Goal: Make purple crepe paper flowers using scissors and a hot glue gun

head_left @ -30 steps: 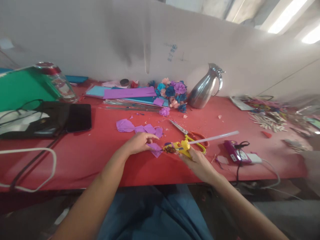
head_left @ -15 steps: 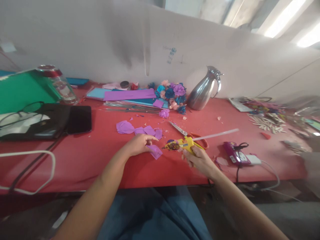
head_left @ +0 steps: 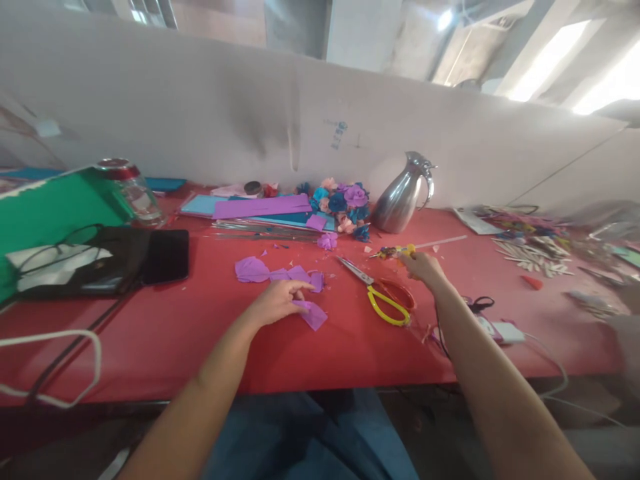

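My left hand (head_left: 280, 300) pinches a purple crepe paper petal (head_left: 313, 316) between thumb and fingers, low over the red table (head_left: 210, 347). More purple paper pieces (head_left: 253, 269) lie just beyond that hand. Farther back on the right, my right hand (head_left: 424, 268) is closed round a yellow hot glue gun (head_left: 403, 252), its dark-stained nozzle pointing left and a clear glue stick (head_left: 443, 241) sticking out behind. Scissors (head_left: 387, 304) with one yellow and one orange handle lie open-bladed between my hands. A purple paper flower (head_left: 327, 241) sits near the middle.
Behind are a bunch of paper flowers (head_left: 345, 200), stacked paper sheets (head_left: 263, 208) and a steel jug (head_left: 401, 197). On the left are a phone (head_left: 166, 256), glasses (head_left: 60, 250) and a jar (head_left: 140, 197). A white plug (head_left: 509, 332) with cables and several wooden sticks (head_left: 533, 253) lie right.
My right hand has carried the glue gun away from the petal, back and to the right, uncovering the scissors' handles. My left hand still holds the petal. The view has tilted up slightly.
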`<state>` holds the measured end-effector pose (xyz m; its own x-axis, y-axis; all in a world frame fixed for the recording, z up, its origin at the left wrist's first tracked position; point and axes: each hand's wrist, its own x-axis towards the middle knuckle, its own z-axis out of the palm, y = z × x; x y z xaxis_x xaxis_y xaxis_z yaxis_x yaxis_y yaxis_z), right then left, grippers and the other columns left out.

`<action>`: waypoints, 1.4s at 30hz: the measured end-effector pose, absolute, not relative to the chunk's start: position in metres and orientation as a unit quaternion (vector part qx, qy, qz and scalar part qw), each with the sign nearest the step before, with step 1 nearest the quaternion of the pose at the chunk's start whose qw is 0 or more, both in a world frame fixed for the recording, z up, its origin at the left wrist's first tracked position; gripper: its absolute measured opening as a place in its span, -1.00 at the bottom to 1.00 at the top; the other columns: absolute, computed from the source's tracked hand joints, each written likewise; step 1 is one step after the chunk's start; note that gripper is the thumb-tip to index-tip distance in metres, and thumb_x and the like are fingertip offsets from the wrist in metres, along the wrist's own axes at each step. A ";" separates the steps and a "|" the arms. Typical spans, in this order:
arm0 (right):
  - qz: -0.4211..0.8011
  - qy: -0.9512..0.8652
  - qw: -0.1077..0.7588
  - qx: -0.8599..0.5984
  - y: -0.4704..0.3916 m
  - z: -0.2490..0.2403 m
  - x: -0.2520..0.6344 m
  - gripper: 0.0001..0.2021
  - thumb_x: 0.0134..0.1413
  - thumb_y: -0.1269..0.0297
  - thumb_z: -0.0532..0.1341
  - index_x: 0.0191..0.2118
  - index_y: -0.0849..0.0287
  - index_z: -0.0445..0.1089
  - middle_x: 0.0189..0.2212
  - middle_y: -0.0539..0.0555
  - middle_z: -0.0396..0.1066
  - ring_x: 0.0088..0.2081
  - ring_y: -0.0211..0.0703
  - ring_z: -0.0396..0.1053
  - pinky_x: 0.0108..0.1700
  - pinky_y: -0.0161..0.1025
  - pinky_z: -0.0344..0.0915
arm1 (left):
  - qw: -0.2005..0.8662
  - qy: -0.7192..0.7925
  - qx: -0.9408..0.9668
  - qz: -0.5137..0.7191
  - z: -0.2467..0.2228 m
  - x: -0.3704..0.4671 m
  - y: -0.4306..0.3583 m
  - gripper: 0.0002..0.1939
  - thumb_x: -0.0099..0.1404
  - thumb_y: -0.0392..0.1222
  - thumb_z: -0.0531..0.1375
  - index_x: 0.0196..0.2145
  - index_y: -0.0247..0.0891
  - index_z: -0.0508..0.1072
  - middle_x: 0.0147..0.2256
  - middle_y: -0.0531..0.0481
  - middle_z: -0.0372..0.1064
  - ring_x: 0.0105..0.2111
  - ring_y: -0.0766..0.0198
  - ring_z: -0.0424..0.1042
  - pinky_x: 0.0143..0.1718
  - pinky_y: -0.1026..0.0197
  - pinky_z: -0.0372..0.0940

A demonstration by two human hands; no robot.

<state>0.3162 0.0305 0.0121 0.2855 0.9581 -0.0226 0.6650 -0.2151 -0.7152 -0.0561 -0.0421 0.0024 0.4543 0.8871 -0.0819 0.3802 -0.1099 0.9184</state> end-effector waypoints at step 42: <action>0.556 -0.332 0.640 -0.414 0.017 0.023 0.139 -0.68 -0.43 0.11 0.43 -0.46 0.20 0.52 -0.55 -0.01 0.47 -0.51 -0.30 0.31 -0.43 -0.34 0.20 | 0.598 0.406 0.406 0.559 0.011 -0.024 -0.013 -0.64 -0.03 -0.03 0.38 -0.31 -0.25 0.45 -0.46 0.00 0.47 -0.46 0.32 0.40 -0.36 0.27 0.27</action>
